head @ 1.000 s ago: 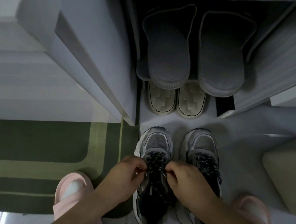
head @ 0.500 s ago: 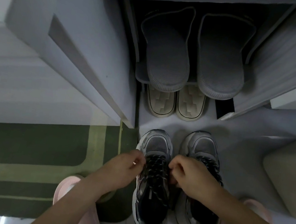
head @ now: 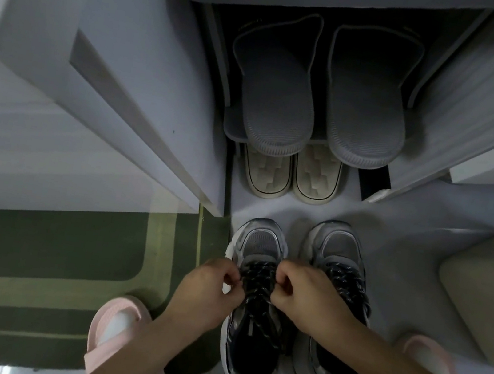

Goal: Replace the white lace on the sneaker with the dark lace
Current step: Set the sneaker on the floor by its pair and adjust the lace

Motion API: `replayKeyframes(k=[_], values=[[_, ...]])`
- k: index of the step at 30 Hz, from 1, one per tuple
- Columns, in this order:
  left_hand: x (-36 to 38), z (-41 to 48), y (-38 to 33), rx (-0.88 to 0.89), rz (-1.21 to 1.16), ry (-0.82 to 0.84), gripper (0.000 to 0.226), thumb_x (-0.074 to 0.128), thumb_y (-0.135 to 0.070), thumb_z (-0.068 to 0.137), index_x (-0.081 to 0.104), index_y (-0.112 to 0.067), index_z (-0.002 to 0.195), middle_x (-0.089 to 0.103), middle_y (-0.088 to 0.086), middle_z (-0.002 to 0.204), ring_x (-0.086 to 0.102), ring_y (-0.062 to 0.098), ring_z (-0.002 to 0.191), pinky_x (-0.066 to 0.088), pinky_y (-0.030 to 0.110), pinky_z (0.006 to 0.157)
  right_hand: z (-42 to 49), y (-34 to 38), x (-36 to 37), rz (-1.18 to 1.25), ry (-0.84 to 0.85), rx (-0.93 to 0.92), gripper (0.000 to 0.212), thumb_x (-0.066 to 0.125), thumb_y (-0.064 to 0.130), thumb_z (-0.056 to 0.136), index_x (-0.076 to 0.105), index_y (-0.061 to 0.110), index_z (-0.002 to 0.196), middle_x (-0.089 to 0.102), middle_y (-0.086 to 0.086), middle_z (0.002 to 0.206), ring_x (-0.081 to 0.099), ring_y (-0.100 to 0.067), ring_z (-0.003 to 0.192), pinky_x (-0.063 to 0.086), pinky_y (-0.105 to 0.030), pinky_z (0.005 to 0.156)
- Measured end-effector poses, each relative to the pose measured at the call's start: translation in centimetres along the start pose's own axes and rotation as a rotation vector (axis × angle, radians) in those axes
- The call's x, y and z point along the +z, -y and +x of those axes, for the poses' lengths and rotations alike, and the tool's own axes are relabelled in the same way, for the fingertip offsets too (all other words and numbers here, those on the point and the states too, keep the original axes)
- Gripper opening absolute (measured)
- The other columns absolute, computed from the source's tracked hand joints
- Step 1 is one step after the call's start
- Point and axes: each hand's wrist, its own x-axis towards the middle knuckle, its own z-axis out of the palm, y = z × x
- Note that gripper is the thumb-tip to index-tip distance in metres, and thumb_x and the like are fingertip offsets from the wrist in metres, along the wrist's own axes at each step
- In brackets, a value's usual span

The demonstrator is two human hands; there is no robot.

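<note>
Two grey and black sneakers stand side by side on the floor, toes pointing away from me. The left sneaker [head: 252, 326] carries a dark speckled lace [head: 258, 280] crossed over its tongue. My left hand [head: 209, 291] pinches the lace at the shoe's left edge. My right hand [head: 306, 296] pinches it at the right edge, fingers curled. The right sneaker [head: 341, 256] also has a dark speckled lace and is partly covered by my right wrist. No white lace is visible.
An open white cabinet door [head: 143, 99] juts out at the left. Grey slippers [head: 317, 101] lie on the shelf, cream slippers [head: 289, 174] below. A green mat [head: 48, 268] lies left, a beige cushion [head: 486, 299] right. Pink slippers [head: 116, 328] are on my feet.
Both hands have moved up the left sneaker toward its toe, still pinching the dark lace on either side. The view has shifted slightly.
</note>
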Motion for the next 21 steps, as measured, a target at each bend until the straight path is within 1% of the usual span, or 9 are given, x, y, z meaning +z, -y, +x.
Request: replayKeyframes(k=[2, 4, 7, 9, 11, 14, 16, 19, 21], values=[[-0.6, 0.4, -0.3, 0.007, 0.059, 0.046, 0.006, 0.061, -0.024, 0.083, 0.056, -0.023, 0.086, 0.055, -0.014, 0.076, 0.057, 0.009, 0.075, 0.047, 0.024, 0.067, 0.1, 0.1, -0.1, 0.000, 0.024, 0.011, 0.007, 0.059, 0.018, 0.080, 0.052, 0.015, 0.081, 0.052, 0.004, 0.076, 0.052, -0.016, 0.074, 0.039, -0.026, 0.066], [-1.3, 0.8, -0.4, 0.037, 0.127, 0.110, 0.007, 0.058, -0.027, 0.087, 0.052, -0.024, 0.089, 0.054, -0.013, 0.076, 0.057, 0.010, 0.073, 0.047, 0.025, 0.065, 0.3, -0.1, -0.5, -0.005, 0.068, 0.020, 0.004, 0.058, 0.020, 0.083, 0.054, 0.017, 0.083, 0.052, 0.006, 0.076, 0.051, -0.013, 0.073, 0.038, -0.023, 0.064], [-1.8, 1.4, 0.0, 0.038, 0.030, 0.158, 0.006, 0.053, -0.031, 0.093, 0.057, -0.026, 0.093, 0.061, -0.010, 0.082, 0.060, 0.007, 0.076, 0.051, 0.026, 0.072, 0.9, -0.5, -1.0, 0.069, 0.071, 0.047, 0.009, 0.057, 0.019, 0.087, 0.064, 0.015, 0.091, 0.062, 0.005, 0.083, 0.059, -0.012, 0.079, 0.043, -0.020, 0.070], [-1.6, 1.4, 0.3, 0.049, -0.005, 0.152, 0.012, 0.052, -0.027, 0.095, 0.061, -0.022, 0.100, 0.061, -0.011, 0.087, 0.059, 0.004, 0.079, 0.049, 0.017, 0.071, 1.1, -0.6, -0.9, 0.059, 0.045, 0.055, 0.013, 0.055, 0.019, 0.089, 0.065, 0.014, 0.096, 0.066, 0.003, 0.091, 0.061, -0.014, 0.086, 0.044, -0.021, 0.076], [-1.0, 1.3, 0.3, 0.079, 0.032, 0.110, 0.010, 0.055, -0.022, 0.093, 0.061, -0.020, 0.101, 0.058, -0.011, 0.093, 0.055, 0.000, 0.079, 0.038, 0.004, 0.066, 1.2, -0.5, -0.2, -0.007, 0.025, 0.037, 0.015, 0.055, 0.021, 0.089, 0.063, 0.015, 0.100, 0.067, 0.000, 0.096, 0.061, -0.017, 0.090, 0.044, -0.025, 0.079], [-0.5, 1.4, 0.0, 0.136, 0.046, 0.052, 0.005, 0.059, -0.017, 0.089, 0.062, -0.018, 0.092, 0.052, -0.009, 0.099, 0.047, -0.002, 0.070, 0.034, 0.002, 0.065, 1.2, -0.6, 0.2, -0.034, -0.002, 0.015, 0.015, 0.055, 0.021, 0.089, 0.062, 0.014, 0.099, 0.066, -0.002, 0.097, 0.060, -0.018, 0.091, 0.044, -0.027, 0.080], [-0.6, 1.6, 0.0, 0.149, 0.051, 0.049, 0.001, 0.059, -0.018, 0.088, 0.059, -0.018, 0.088, 0.053, -0.006, 0.098, 0.045, -0.004, 0.067, 0.033, 0.003, 0.062, 1.3, -0.6, 0.2, -0.029, 0.001, 0.004, 0.014, 0.055, 0.020, 0.088, 0.062, 0.012, 0.097, 0.064, -0.002, 0.097, 0.060, -0.019, 0.090, 0.044, -0.027, 0.078], [-0.9, 2.2, -0.1, 0.112, 0.087, 0.087, 0.009, 0.056, -0.023, 0.090, 0.058, -0.015, 0.091, 0.051, -0.006, 0.093, 0.045, -0.002, 0.066, 0.034, 0.006, 0.058, 1.4, -0.4, 0.1, -0.027, 0.027, 0.032, 0.015, 0.056, 0.023, 0.087, 0.059, 0.012, 0.097, 0.061, -0.003, 0.096, 0.058, -0.020, 0.088, 0.043, -0.026, 0.075], [-1.2, 2.4, -0.1, 0.084, 0.076, 0.115, 0.009, 0.055, -0.025, 0.091, 0.058, -0.017, 0.092, 0.051, -0.008, 0.094, 0.047, 0.000, 0.070, 0.034, 0.004, 0.059, 1.5, -0.3, -0.1, -0.014, 0.026, 0.049, 0.017, 0.055, 0.025, 0.089, 0.060, 0.012, 0.099, 0.063, -0.003, 0.097, 0.059, -0.019, 0.089, 0.040, -0.024, 0.073]])
